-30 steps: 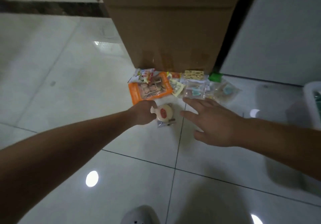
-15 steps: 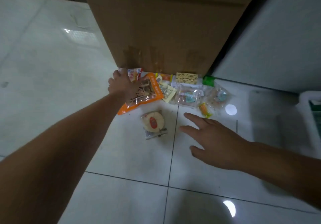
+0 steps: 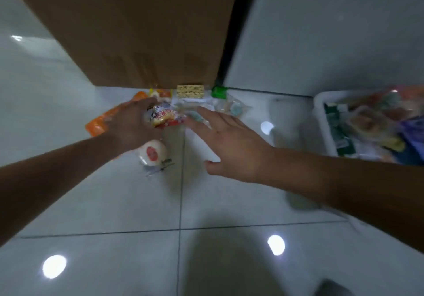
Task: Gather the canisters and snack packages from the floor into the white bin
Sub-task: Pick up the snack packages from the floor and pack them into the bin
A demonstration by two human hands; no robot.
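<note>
My left hand point(image 3: 132, 123) grips a small white and red snack packet point(image 3: 164, 114) and holds it above the pile on the floor. My right hand point(image 3: 229, 142) is open with fingers spread, its fingertips close to that packet. Below the left hand lies a round pastry in clear wrap point(image 3: 152, 153). An orange snack bag point(image 3: 101, 121) is partly hidden under my left hand. A seeded bar point(image 3: 190, 91), a green item point(image 3: 219, 92) and clear-wrapped snacks point(image 3: 234, 108) lie by the box. The white bin point(image 3: 321, 112) at the right holds several packages.
A large cardboard box point(image 3: 137, 31) stands right behind the pile. A pale wall or cabinet panel point(image 3: 332, 31) rises at the right, with a dark gap between it and the box. The floor is glossy white tile point(image 3: 114, 204) with light reflections.
My left hand has picked the white and red packet up from beside the box and brought it right toward my right hand. The view swung right, bringing the bin into sight.
</note>
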